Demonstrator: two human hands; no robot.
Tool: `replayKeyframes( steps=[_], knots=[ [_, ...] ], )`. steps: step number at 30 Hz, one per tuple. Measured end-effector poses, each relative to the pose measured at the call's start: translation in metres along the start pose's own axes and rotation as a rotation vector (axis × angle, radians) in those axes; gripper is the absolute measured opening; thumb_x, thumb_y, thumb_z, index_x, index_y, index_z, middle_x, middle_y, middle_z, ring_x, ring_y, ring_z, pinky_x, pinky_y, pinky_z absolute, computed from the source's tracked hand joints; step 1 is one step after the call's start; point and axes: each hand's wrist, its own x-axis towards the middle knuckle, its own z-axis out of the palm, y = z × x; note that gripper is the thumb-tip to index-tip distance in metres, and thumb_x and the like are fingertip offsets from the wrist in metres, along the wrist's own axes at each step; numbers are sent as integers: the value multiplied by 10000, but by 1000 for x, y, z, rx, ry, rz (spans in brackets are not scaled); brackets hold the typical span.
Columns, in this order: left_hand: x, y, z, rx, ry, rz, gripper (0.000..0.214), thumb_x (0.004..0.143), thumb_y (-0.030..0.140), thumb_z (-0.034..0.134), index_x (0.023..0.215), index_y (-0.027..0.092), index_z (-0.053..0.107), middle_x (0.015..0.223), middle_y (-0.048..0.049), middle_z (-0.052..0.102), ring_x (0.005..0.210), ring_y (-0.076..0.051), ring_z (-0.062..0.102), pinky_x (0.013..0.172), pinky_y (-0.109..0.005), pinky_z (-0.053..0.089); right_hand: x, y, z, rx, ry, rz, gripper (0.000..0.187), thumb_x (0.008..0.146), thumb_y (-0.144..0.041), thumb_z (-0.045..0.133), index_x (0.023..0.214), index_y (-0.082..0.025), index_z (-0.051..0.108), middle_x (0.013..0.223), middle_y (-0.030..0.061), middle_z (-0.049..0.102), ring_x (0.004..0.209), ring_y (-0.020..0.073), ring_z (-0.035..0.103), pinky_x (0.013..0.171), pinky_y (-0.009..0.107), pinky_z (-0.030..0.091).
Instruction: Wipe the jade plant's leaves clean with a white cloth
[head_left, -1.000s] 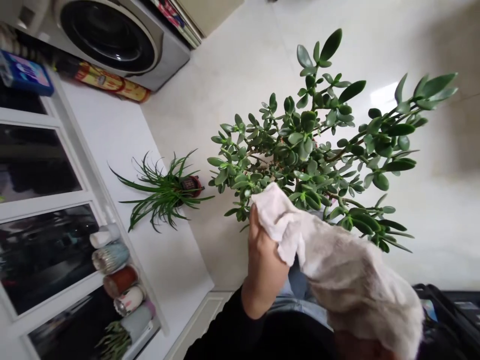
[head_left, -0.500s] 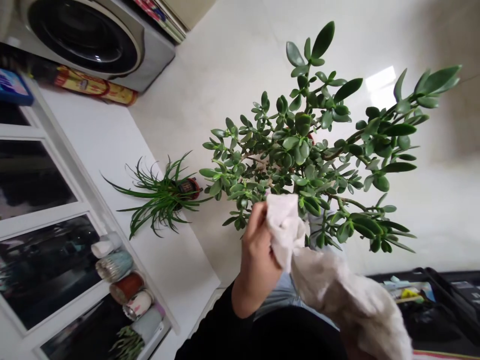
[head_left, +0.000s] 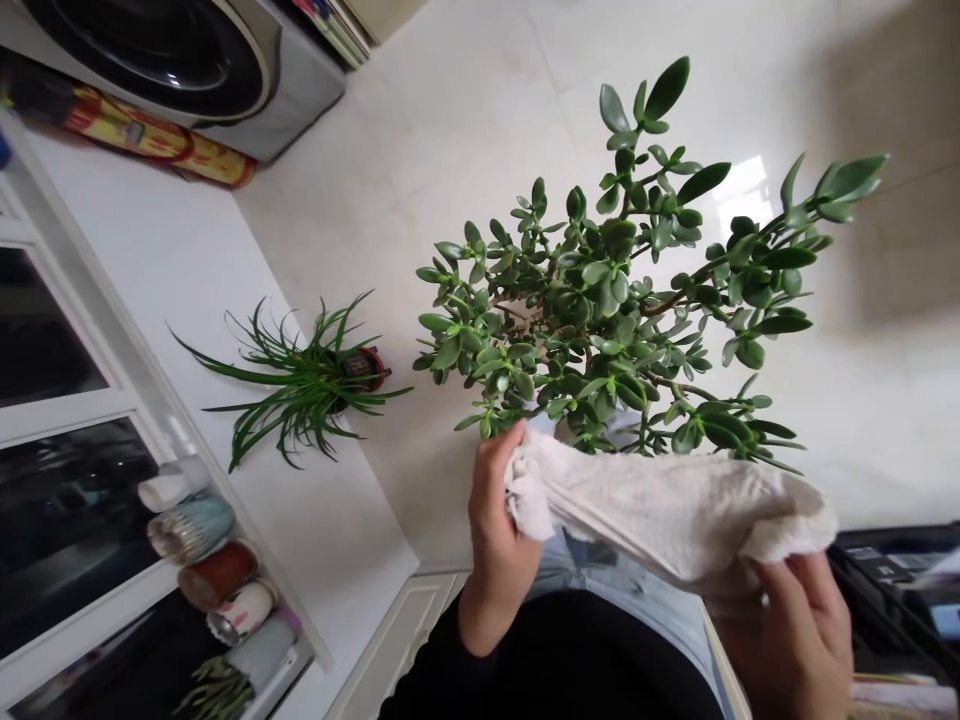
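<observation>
A whitish cloth [head_left: 660,505] is stretched sideways between my two hands, low in front of my body. My left hand [head_left: 499,535] grips its bunched left end, fingers wrapped round it. At the other end, my right hand [head_left: 806,620] pinches the cloth's edge between thumb and fingers. Just beyond the cloth spreads a large jade plant [head_left: 600,290] with thick green leaves; some lower leaves come right up to the cloth's upper edge. Its pot is mostly hidden under the foliage.
A spider-like plant in a small dark pot [head_left: 364,370] stands to the left by a white ledge [head_left: 300,530]. Several small pots, among them a brown pot [head_left: 217,575], line the window side. A washing machine [head_left: 300,100] is at upper left, a black case [head_left: 900,570] at lower right.
My right hand has come into view and lifted the hanging end of the cloth, so it now spans both hands. My left hand has shifted slightly left and down.
</observation>
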Motion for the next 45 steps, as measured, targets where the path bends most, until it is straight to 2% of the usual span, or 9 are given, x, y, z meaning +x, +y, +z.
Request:
replayKeyframes(
  steps=[6, 10, 13, 17, 23, 28, 31, 36, 45],
  knots=[
    [31, 14, 12, 277, -114, 136, 625, 866, -73, 492, 1403, 228, 603, 1248, -87, 665, 1168, -178, 703, 953, -264, 610, 24, -49, 18, -368, 23, -349, 340, 945, -456, 704, 1168, -200, 684, 1053, 84, 700, 974, 263, 660, 878, 392, 509],
    [42, 17, 22, 276, -126, 111, 548, 878, -32, 561, 1370, 206, 609, 1238, -83, 680, 1103, -178, 723, 917, -255, 625, 52, -98, 43, -676, -177, -635, 284, 1007, -487, 593, 1073, -215, 641, 1071, 121, 636, 949, 278, 633, 801, 391, 501],
    [49, 15, 26, 270, -132, 94, 487, 906, -8, 565, 1349, 189, 613, 1252, -85, 687, 1131, -180, 719, 955, -262, 617, 65, -118, 62, -873, -314, -748, 371, 1055, -488, 483, 1248, -197, 609, 1219, 167, 637, 911, 283, 654, 708, 387, 516],
    [60, 10, 34, 337, -236, 57, 473, 928, -24, 532, 1330, 208, 619, 1285, -72, 695, 1180, -195, 707, 978, -288, 609, 72, -119, 82, -1106, -438, -813, 504, 1081, -337, 374, 1553, -164, 413, 1451, 193, 582, 951, 289, 707, 639, 381, 546],
    [74, 5, 48, 452, -374, 87, 390, 963, -16, 511, 1258, 207, 635, 1200, -49, 715, 1094, -214, 704, 884, -321, 603, 87, -111, 98, -1264, -428, -975, 594, 991, -99, 438, 1576, -192, 401, 1373, 147, 657, 857, 237, 701, 541, 315, 435],
    [77, 9, 55, 528, -413, 135, 238, 982, 48, 573, 1137, 211, 652, 1062, -27, 718, 1006, -220, 696, 802, -321, 574, 105, -114, 109, -1228, -401, -1038, 241, 987, -102, 530, 1171, -194, 655, 958, 70, 676, 819, 225, 639, 580, 309, 338],
    [79, 11, 56, 586, -426, 150, 224, 985, 45, 571, 1115, 209, 650, 1036, -27, 718, 983, -216, 697, 769, -316, 558, 116, -117, 111, -1190, -469, -1039, 133, 970, -91, 558, 940, -200, 628, 848, 34, 605, 731, 188, 574, 589, 308, 310],
    [83, 15, 55, 643, -453, 200, 222, 977, 25, 567, 1084, 204, 643, 977, -22, 718, 940, -213, 694, 728, -312, 541, 130, -122, 107, -1100, -615, -1034, 179, 948, -34, 529, 885, -195, 577, 836, 14, 564, 700, 155, 529, 624, 287, 334],
    [85, 11, 61, 645, -424, 227, 217, 969, -12, 536, 960, 183, 631, 917, -43, 716, 902, -230, 713, 742, -324, 559, 133, -119, 113, -1129, -492, -1179, 176, 934, -98, 577, 790, -198, 589, 761, 15, 558, 660, 153, 464, 583, 288, 283]
  ],
)
